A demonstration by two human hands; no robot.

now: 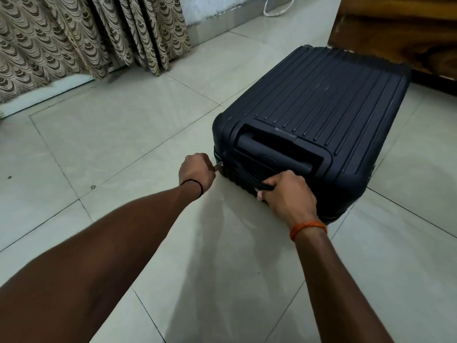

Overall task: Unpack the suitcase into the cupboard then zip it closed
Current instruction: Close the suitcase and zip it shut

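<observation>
A dark navy hard-shell suitcase (321,115) with a ribbed lid lies flat on the tiled floor, lid down on its base. My left hand (196,170) is at its near left corner, fingers curled and pinching something small at the zip line, probably the zip pull (220,165). My right hand (288,191) grips the carry handle (265,188) on the suitcase's near end. The telescopic handle (279,152) sits pushed in within its recess on top.
Patterned beige curtains (81,38) hang at the back left. A dark wooden piece of furniture (405,33) stands right behind the suitcase at the top right. A white cord (277,9) loops against the far wall. Pale floor tiles (123,134) spread to the left and in front.
</observation>
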